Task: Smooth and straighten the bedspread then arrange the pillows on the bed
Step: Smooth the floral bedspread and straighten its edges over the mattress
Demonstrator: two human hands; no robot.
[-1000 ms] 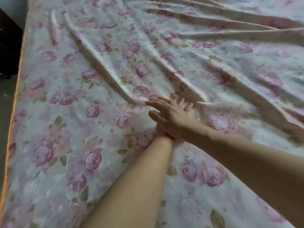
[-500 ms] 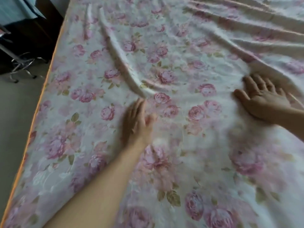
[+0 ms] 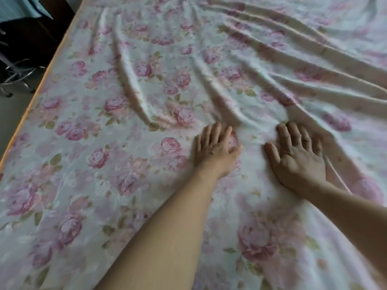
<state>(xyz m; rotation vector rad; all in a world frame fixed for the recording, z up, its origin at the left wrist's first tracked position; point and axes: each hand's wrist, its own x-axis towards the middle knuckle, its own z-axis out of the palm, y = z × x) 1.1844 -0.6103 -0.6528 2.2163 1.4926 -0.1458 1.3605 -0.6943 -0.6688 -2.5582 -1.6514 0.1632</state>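
A white bedspread [image 3: 100,143] printed with pink roses covers the whole bed. Long raised creases [image 3: 272,65] run from the far side down toward my hands. My left hand [image 3: 213,150] lies flat on the fabric with straight fingers, just below the end of a crease. My right hand [image 3: 297,158] presses flat beside it, a short gap apart, fingers spread against the foot of another fold. The cloth near me, under my forearms, lies flatter. No pillows are in view.
The bed's left edge [image 3: 31,105] has an orange trim and runs diagonally up the frame. Beyond it is grey floor, a metal chair base [image 3: 16,78] and dark furniture [image 3: 41,24] at the top left.
My hands were stacked together a second ago, swept apart sideways, and now lie close side by side again. The view has shifted and the nearer cloth looks flatter.
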